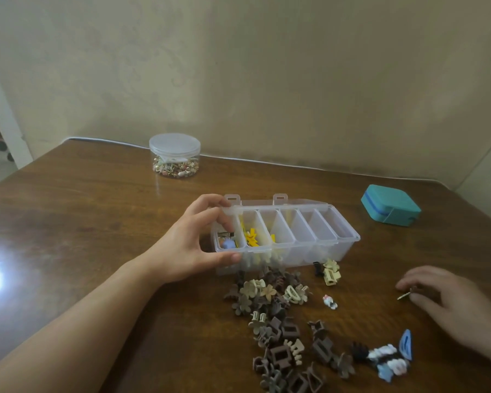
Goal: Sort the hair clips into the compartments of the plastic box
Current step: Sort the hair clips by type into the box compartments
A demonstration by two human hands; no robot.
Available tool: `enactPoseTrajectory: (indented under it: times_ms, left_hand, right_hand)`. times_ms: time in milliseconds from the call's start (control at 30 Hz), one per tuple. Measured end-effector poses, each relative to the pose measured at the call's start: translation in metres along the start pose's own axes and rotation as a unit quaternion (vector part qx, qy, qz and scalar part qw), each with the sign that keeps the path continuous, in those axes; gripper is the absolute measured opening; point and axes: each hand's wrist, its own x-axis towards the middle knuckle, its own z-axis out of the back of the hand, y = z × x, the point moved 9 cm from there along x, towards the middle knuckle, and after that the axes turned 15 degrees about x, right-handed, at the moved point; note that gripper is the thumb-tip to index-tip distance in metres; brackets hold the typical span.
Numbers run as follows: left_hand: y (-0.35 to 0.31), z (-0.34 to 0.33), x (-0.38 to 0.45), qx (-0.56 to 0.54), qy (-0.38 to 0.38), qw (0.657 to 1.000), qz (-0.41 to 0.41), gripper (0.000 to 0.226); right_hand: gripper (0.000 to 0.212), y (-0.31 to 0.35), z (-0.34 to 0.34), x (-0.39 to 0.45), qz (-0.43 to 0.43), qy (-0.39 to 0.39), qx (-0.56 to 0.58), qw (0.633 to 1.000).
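Barely started tbh: left hand (192, 245) grips the plastic box (287, 236) end, only yellow clips (251, 236) and a few others inside, right hand (448, 302) pinching a small clip (406, 295), brown pile (278, 321) still on the surface (97, 222).

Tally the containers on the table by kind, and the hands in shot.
Divided plastic box: 1
Round lidded jar: 1
Teal case: 1
Hands: 2, left hand gripping the box end, right hand on the table
Total: 5
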Motion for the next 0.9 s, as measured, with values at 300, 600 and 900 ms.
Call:
enactPoseTrajectory:
  times_ms: [300,600,900]
  left_hand:
    - [-0.002,0.001,0.0,0.038,-0.006,0.999,-0.01,0.051]
    - [-0.008,0.006,-0.002,0.088,-0.038,0.995,-0.003,0.088]
    - [-0.006,0.01,-0.003,0.063,-0.037,0.997,0.011,0.077]
  right_hand:
    - [0.034,0.027,0.005,-0.002,-0.012,-0.024,0.069,0.997]
    - [0.018,0.183,-0.024,0.045,0.125,-0.015,0.3,0.946]
    - [0.004,0.207,-0.033,0.077,0.145,-0.008,0.268,0.952]
